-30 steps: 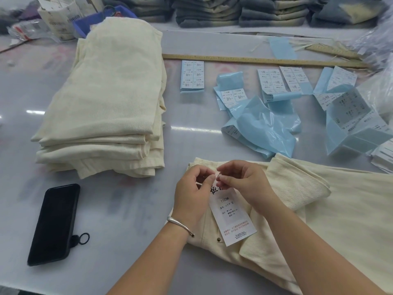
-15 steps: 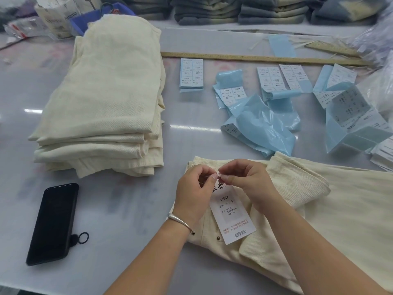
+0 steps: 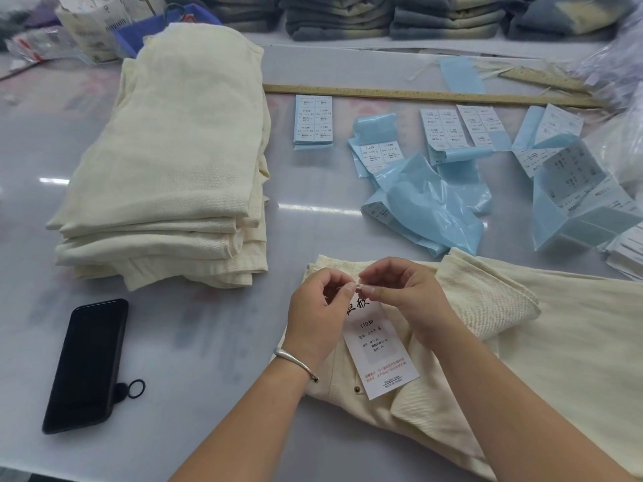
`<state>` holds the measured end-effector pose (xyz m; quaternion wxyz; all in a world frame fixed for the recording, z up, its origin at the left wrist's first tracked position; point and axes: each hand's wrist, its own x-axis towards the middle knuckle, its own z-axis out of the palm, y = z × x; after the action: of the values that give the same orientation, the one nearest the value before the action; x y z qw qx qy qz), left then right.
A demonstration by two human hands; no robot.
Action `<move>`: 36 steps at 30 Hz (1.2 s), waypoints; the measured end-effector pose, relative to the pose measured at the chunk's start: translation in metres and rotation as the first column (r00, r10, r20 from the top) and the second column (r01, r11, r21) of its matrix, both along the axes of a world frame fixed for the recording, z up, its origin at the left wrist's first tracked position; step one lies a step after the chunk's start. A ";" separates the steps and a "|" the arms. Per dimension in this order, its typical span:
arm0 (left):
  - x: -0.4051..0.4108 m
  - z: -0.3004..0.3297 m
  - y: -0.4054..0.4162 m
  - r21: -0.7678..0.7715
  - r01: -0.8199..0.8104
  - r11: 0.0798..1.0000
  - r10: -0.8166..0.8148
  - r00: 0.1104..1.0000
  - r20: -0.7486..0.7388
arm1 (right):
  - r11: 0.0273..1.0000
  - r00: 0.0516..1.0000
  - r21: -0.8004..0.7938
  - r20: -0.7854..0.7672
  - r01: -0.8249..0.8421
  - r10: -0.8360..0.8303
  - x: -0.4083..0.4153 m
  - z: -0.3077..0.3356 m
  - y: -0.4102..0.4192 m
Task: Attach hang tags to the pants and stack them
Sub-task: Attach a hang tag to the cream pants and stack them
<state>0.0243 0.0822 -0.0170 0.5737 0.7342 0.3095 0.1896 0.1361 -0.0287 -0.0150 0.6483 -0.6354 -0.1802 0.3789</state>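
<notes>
A cream pair of pants (image 3: 487, 307) lies folded on the table in front of me, its waistband near my hands. On it rests a white hang tag (image 3: 379, 353) with printed text. My left hand (image 3: 320, 314) and my right hand (image 3: 410, 300) meet fingertip to fingertip just above the tag's top edge, both pinching the tag's small fastener between thumb and forefinger. A stack of folded cream pants (image 3: 167, 161) stands at the left of the table.
A black phone (image 3: 87, 363) with a ring strap lies at the near left. Sheets of size stickers (image 3: 313, 120) and crumpled blue backing paper (image 3: 431, 210) are spread behind the pants. A long wooden ruler (image 3: 417, 95) lies beyond them, and grey folded garments (image 3: 382, 15) line the far edge.
Both hands stay pinched together at the top of the tag. The fingers have shifted only slightly. The pants and the stack have not moved.
</notes>
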 end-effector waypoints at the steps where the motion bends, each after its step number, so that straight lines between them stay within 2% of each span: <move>1: 0.000 0.000 0.000 -0.005 0.009 1.000 -0.009 1.000 -0.002 | 1.000 1.000 0.003 -0.002 0.001 -0.001 0.000 0.000 0.000; 8: -0.002 -0.002 0.003 0.012 0.057 0.998 -0.057 0.998 -0.029 | 1.000 1.000 -0.014 0.029 -0.008 0.009 -0.001 0.001 -0.002; 16: 0.000 -0.005 0.008 0.184 0.139 0.973 -0.119 0.986 -0.114 | 0.990 0.947 -0.142 0.316 -0.010 0.055 -0.004 0.005 0.005; 18: 0.001 -0.005 0.014 0.115 0.179 0.977 -0.165 0.979 -0.123 | 0.985 0.936 -0.173 0.341 -0.024 0.083 -0.003 0.006 0.004; 20: 0.002 -0.005 0.023 -0.052 0.247 0.968 -0.251 0.963 -0.095 | 0.982 0.946 -0.177 0.301 -0.067 0.119 0.001 0.009 0.001; 23: 0.003 -0.006 0.037 -0.317 0.308 0.897 -0.334 0.942 -0.032 | 0.967 0.940 -0.211 0.280 -0.140 0.197 0.005 0.012 0.002; 26: 0.006 -0.008 0.045 -0.353 0.318 0.880 -0.372 0.924 -0.094 | 0.957 0.923 -0.235 0.301 -0.172 0.240 0.010 0.013 0.005; 30: 0.012 -0.011 0.046 -0.235 0.326 0.916 -0.372 0.910 -0.186 | 0.929 0.874 -0.321 0.380 -0.182 0.303 0.009 0.013 0.013; 33: 0.009 -0.013 0.037 0.002 0.217 0.976 -0.207 0.937 -0.282 | 0.896 0.852 -0.404 0.390 -0.182 0.349 0.009 0.017 0.010; 34: 0.004 -0.012 0.036 0.121 0.151 0.981 -0.107 0.946 -0.305 | 0.896 0.846 -0.426 0.427 -0.122 0.318 0.012 0.019 0.003; 35: -0.003 -0.011 0.035 0.231 0.101 0.968 -0.019 0.943 -0.331 | 0.899 0.820 -0.438 0.522 0.020 0.236 0.016 0.022 -0.007; 36: -0.011 -0.011 0.036 0.316 0.080 0.945 0.046 0.927 -0.373 | 0.880 0.752 -0.414 0.650 0.232 0.107 0.021 0.024 -0.021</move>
<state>0.0133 0.1183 -0.0276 0.3763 0.8442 0.3713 0.0890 0.1570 -0.0498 0.0090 0.3822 -0.8703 -0.2765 0.1414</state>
